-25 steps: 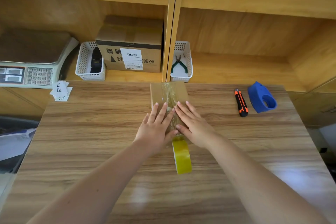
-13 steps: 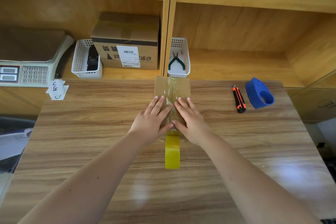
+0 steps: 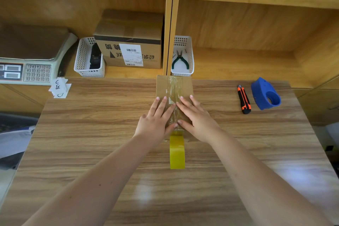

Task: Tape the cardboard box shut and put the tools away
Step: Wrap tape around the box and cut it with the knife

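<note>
Pressing hands [image 3: 156,123] on taped box [image 3: 173,88]

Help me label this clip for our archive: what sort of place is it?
Likely a small parcel-packing station. A weighing scale with keypad sits at the left, a labelled cardboard carton on the shelf, and a tape roll and utility knife on the wooden table.

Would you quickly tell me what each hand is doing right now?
Left hand: open, flat on the taped cardboard box, holding nothing.
Right hand: open, flat on the same box, holding nothing.
</note>
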A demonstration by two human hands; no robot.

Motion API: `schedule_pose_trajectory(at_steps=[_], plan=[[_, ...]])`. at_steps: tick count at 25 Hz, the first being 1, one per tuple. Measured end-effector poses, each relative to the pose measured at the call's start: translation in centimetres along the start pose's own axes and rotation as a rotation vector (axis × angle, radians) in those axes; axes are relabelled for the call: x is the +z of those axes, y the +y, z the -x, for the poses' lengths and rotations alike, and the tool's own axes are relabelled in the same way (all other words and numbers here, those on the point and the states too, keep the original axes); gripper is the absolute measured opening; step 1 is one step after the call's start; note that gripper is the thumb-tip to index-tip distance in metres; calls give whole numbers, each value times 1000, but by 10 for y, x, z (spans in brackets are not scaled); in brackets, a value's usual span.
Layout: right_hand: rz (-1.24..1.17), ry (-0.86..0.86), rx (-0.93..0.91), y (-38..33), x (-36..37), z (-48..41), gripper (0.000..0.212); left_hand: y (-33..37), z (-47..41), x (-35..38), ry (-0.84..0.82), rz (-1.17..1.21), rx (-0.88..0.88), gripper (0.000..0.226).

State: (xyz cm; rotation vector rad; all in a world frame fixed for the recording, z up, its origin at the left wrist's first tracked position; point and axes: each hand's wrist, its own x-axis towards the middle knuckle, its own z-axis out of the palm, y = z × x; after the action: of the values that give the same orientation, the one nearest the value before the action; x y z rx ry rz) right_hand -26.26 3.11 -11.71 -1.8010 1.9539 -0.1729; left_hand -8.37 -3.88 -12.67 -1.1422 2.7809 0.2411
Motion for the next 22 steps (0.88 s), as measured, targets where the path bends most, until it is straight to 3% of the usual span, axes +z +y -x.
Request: schedule_pose_trajectory(at_steps=[7, 15, 18, 22], plan=[[-6, 70, 15, 9, -11, 6, 66, 2, 12, -10, 67, 213, -86, 63], [-169, 185, 167, 39, -27, 12, 61, -10, 26, -8, 74, 321, -205, 73], [-193, 197, 205, 51, -25, 13, 57, -6, 31, -8, 15, 557, -314, 81], [-182, 201, 282, 70, -21, 10, 57, 2, 36, -2, -36, 1089, -546, 114]])
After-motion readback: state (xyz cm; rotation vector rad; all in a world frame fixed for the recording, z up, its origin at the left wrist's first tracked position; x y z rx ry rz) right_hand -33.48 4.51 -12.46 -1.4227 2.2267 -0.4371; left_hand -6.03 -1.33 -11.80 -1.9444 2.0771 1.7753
